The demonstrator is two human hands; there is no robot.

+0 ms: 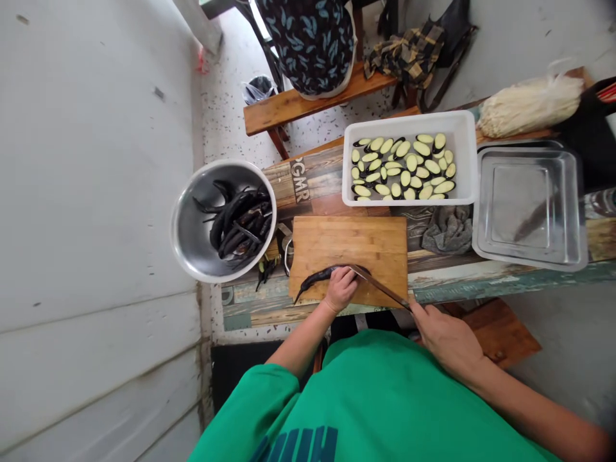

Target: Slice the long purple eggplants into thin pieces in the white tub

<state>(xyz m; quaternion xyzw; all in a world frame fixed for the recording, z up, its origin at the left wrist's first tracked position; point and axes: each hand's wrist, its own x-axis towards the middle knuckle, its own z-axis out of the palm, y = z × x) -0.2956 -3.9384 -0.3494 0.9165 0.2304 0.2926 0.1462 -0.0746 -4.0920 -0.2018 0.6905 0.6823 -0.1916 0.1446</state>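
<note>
A long dark eggplant (315, 278) lies across the wooden cutting board (349, 239), its thin stem end pointing left. My left hand (341, 289) is closed over its middle, holding it down. In my right hand (445, 337) is the handle of a knife (382, 287), whose blade reaches up and left to the eggplant, just right of my left fingers. Behind the board stands a white plastic tub (409, 199) with several oval eggplant slices, pale with dark skin edges. To the left, a metal bowl (185, 247) holds several whole dark eggplants.
Cut stem ends (265, 269) lie beside the bowl. A grey cloth (448, 230) and a clear plastic lid (529, 205) are right of the board. A bag of pale noodle-like strands (529, 106) lies at the back right. Across the table, a person (312, 45) sits on a wooden bench (274, 112).
</note>
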